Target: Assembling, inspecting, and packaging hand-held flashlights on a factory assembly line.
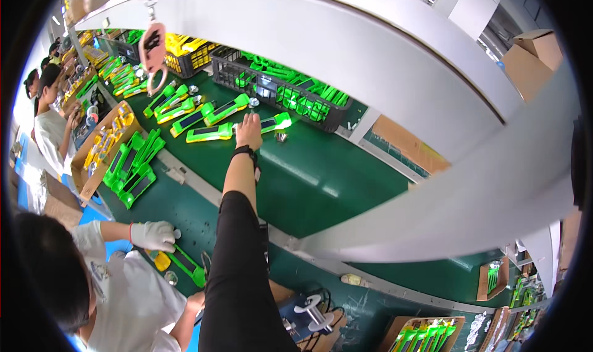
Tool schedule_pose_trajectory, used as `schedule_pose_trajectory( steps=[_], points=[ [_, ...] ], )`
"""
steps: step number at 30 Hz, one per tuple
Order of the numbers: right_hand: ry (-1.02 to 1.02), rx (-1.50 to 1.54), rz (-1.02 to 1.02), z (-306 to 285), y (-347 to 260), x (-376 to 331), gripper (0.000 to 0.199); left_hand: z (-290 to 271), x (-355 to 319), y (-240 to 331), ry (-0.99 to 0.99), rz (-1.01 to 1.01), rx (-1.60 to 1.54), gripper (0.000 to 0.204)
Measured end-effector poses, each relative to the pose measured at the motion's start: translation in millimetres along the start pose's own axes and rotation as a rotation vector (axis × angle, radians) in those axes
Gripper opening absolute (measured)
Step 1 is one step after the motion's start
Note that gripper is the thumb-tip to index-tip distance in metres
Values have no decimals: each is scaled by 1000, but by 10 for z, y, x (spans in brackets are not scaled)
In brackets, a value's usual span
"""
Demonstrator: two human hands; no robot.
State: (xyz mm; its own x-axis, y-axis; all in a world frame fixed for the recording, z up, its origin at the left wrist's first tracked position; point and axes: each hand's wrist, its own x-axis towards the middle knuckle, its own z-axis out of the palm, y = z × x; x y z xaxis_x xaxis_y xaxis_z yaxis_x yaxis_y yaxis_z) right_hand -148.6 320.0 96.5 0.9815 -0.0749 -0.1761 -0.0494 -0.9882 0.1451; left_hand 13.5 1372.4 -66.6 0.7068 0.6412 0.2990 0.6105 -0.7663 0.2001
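Observation:
My left arm, in a black sleeve with a dark band at the wrist, reaches over the green conveyor belt (296, 173). My left hand (249, 131) is closed on the near-left end of a green-and-yellow flashlight (275, 123) with a dark panel; my fingers cover that end. Just left of the hand lies another flashlight (210, 133), and a small shiny reflector cup (253, 103) sits beyond the fingertips. To the right is a loose metal cup (281, 138). Several similar flashlights lie farther left. My right hand is out of view.
Black crates (265, 86) of green parts line the belt's far side. At lower left, a co-worker's gloved hand (154, 236) is by a green casing (185, 264). A wire spool (316, 314) and a cardboard box (460, 327) stand nearby; a pale curved beam (432, 210) crosses the right.

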Motion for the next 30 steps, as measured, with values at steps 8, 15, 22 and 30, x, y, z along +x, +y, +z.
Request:
schedule_pose_trajectory(
  steps=[8,15,22,30],
  points=[
    [-163,178,-57,367,-363,-420,35,521,102,-8,-22,-32,182,31],
    [-343,367,-28,358,-867,-569,31,-80,-139,-55,-356,-10,155,34],
    [-488,329,-77,581,-765,-360,38,-245,-556,-463,-426,-186,28,51],
    [-477,431,-285,863,-672,-115,43,-365,-651,-704,-202,-124,-35,40]
  ],
)
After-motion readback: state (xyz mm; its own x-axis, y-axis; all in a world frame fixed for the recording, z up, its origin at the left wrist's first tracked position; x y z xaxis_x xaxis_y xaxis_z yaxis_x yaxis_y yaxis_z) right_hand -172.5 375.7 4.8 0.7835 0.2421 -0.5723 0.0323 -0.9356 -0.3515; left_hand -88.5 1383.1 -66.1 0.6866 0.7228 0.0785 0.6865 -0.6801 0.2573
